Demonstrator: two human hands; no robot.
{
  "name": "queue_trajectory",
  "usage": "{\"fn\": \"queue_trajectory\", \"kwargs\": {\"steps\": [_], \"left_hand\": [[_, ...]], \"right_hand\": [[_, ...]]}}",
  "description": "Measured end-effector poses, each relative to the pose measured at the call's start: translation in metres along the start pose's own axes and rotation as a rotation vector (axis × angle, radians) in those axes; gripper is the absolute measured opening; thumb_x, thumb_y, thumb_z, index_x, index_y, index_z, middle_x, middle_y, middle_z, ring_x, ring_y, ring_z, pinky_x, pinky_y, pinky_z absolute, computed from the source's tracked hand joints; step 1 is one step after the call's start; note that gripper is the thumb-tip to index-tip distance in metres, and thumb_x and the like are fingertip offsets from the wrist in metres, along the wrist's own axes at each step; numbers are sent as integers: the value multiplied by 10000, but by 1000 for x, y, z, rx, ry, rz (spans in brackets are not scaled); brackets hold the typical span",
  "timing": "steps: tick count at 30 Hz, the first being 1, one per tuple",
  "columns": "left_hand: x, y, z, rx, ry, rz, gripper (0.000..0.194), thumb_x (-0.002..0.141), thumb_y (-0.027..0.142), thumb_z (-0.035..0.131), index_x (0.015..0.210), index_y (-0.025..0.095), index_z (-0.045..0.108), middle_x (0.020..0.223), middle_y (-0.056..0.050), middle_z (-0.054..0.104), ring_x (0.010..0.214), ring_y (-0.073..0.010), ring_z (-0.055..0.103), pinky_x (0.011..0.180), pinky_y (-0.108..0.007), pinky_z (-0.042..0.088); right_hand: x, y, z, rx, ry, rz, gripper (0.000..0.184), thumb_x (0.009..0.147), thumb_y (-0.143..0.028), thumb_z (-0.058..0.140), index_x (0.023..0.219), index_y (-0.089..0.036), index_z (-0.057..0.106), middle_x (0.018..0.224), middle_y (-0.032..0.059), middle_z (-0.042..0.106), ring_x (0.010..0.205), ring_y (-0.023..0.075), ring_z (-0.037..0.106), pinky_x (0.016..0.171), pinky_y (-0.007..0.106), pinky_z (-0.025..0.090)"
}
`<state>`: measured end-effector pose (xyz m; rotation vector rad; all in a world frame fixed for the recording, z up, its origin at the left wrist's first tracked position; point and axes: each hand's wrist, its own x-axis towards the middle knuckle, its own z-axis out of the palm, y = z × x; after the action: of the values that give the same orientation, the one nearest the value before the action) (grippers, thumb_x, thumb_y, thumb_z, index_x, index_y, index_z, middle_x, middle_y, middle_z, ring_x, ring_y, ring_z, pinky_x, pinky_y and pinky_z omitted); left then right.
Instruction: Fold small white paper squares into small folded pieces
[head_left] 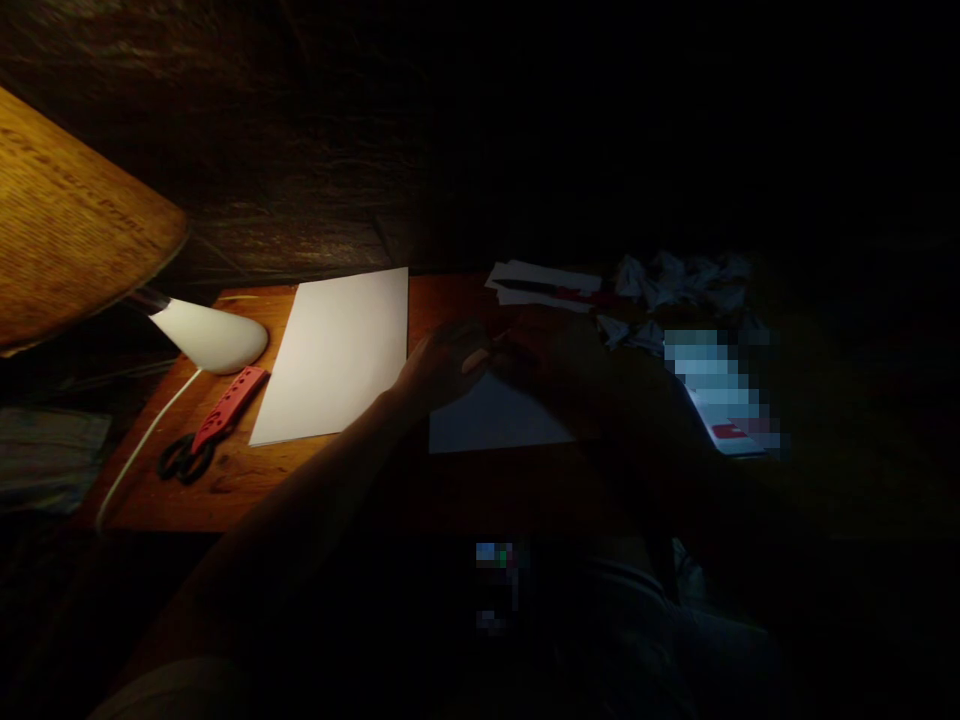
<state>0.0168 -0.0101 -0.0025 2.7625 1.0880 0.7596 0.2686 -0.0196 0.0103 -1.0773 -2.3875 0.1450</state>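
Note:
My left hand [442, 355] and my right hand [525, 345] meet over the middle of the wooden table, in deep shadow. Under them lies a dim sheet of paper [499, 420], its upper part hidden by the hands. The left fingers are bent and the thumb is pressed inward; what sits between them is too dark to make out. Darkness hides most of the right fingers, which are close against the left ones. Left of my hands, a brightly lit stack or sheet of white paper [337, 350] lies flat.
A lamp with a yellowish shade [75, 220] and white base [214, 335] stands left. Scissors with a red blade part [229, 408] lie beside its cord. Paper strips [547, 272] hold a dark-and-red tool [555, 290]. Crumpled or folded white papers [675, 282] and a glowing device [712, 395] are right.

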Motion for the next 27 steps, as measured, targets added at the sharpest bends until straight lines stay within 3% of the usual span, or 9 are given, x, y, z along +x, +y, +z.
{"fn": "queue_trajectory", "kwargs": {"steps": [6,12,16,21,27], "left_hand": [[1,1,1,12,-110,11,178,1109,222,616,1095,211,793,1122,-110,837,1082,-280,805,976,-409,630],[3,0,0,-17,-148,3,182,1069,206,642,1078,218,823,1146,-102,838,1105,-269,802,983,-391,634],[5,-3,-2,5,-181,24,190,1071,215,643,1005,224,821,1104,-102,834,1083,-272,794,966,-396,629],[6,-3,-3,-34,-174,7,138,1031,192,681,979,238,800,1070,-76,834,1080,-266,795,1002,-396,620],[4,0,2,-36,-136,-28,172,1060,230,614,972,214,761,1057,-106,820,1032,-278,793,961,-409,630]], "right_hand": [[-2,-1,-7,-25,-102,-51,333,1141,-424,643,1229,-187,860,1231,166,854,1179,338,728,992,450,538],[-4,7,-4,-3,-132,-69,251,1013,-282,732,1204,-178,857,1246,162,858,1195,339,747,1021,456,554],[-3,7,-3,-8,-163,-11,249,967,-304,781,1164,-176,863,1225,155,863,1137,335,764,957,446,556],[-1,0,-5,-23,-155,19,199,1011,-328,755,1116,-198,863,1201,130,873,1128,320,759,909,420,532],[-2,-4,-6,-49,-117,35,220,998,-371,771,1115,-213,871,1160,124,874,1088,321,755,888,430,516]]}}
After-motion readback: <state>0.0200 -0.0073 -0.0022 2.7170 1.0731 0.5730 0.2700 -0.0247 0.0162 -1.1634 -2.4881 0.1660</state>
